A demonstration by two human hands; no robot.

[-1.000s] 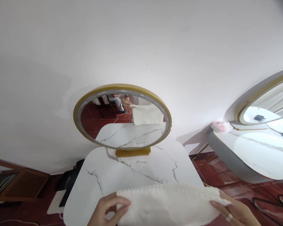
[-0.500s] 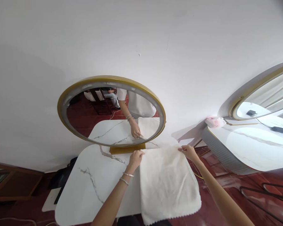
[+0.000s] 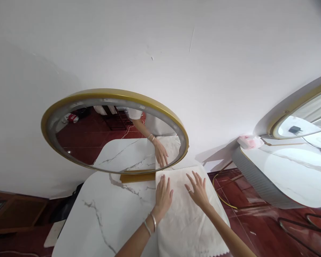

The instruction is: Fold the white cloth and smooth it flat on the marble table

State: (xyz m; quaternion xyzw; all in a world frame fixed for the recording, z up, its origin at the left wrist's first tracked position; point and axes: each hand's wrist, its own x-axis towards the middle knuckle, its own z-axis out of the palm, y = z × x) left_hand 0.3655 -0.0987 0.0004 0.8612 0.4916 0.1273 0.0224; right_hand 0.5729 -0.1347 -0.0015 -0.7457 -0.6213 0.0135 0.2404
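A white cloth (image 3: 182,228) with a scalloped edge lies over the right part of a white marbled table (image 3: 96,200), its near end reaching the table's front edge. My left hand (image 3: 163,196) rests flat on the cloth near its left edge, fingers extended and two bracelets on the wrist. On the cloth's upper right part lies my right hand (image 3: 198,190), fingers spread, a ring on one of them. Neither hand grips anything. Behind the cloth, an oval mirror (image 3: 115,93) with a gold frame stands on a gold base (image 3: 137,177) and reflects one hand and the cloth.
At the right, a second marbled table (image 3: 289,164) carries a pink and white packet (image 3: 250,141), another gold-framed mirror (image 3: 299,107) and a black plug with a cable. A wooden cabinet (image 3: 18,214) is at the lower left. Curved metal bars show at the lower right.
Both hands have let go of the cloth's far corners and now lie open on it, closer together. The view has shifted slightly, with the mirror further left.
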